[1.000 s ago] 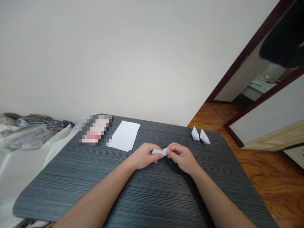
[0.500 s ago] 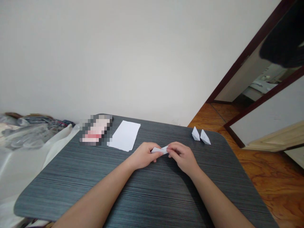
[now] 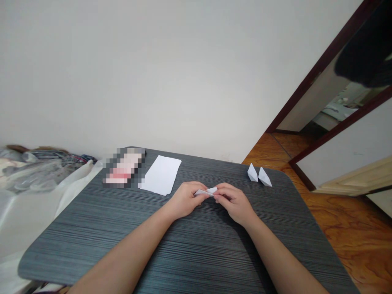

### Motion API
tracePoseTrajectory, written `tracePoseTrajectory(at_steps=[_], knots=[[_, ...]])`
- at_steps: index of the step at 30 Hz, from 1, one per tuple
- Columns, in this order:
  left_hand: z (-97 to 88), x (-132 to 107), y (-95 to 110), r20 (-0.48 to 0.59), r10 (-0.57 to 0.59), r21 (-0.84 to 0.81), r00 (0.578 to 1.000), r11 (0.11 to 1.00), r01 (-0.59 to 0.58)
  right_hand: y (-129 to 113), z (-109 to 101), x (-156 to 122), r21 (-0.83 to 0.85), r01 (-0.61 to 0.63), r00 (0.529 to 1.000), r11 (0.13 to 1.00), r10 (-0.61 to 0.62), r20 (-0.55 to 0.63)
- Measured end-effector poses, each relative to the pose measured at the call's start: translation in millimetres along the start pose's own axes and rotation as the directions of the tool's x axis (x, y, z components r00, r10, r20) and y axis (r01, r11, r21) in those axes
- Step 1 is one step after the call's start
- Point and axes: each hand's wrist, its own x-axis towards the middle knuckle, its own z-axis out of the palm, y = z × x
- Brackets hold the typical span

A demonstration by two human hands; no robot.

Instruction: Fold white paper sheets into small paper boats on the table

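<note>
A small folded white paper point(image 3: 211, 191) is held above the dark table point(image 3: 196, 253), between my two hands. My left hand point(image 3: 185, 200) pinches its left end, thumb in front and fingers behind. At the right end, my right hand point(image 3: 234, 202) grips it between thumb and fingertips. The fingers cover both ends of the paper, and its middle shows a crease or opening. Two folded white paper boats point(image 3: 252, 173) point(image 3: 264, 177) stand side by side at the back right of the table.
A stack of white paper sheets point(image 3: 161, 175) lies left of my hands. Farther left is a pixelated pinkish item point(image 3: 124, 167). Plastic-wrapped things point(image 3: 45, 171) sit beyond the table's left edge. A pale wall point(image 3: 183, 81) rises behind, and wooden floor point(image 3: 352, 228) lies to the right.
My right hand's fingers have shifted slightly on the paper, and its thumb now sits nearer the left thumb. The folded paper has changed shape a little. Everything else is still.
</note>
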Motion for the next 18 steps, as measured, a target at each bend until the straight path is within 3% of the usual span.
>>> tracePoseTrajectory(at_steps=[18], knots=[[1.3, 1.3, -0.1, 0.009, 0.049, 0.03, 0.999, 0.998, -0.049, -5.4, 1.1, 1.4, -0.045, 0.0, 0.998, 0.999, -0.003, -0.066]])
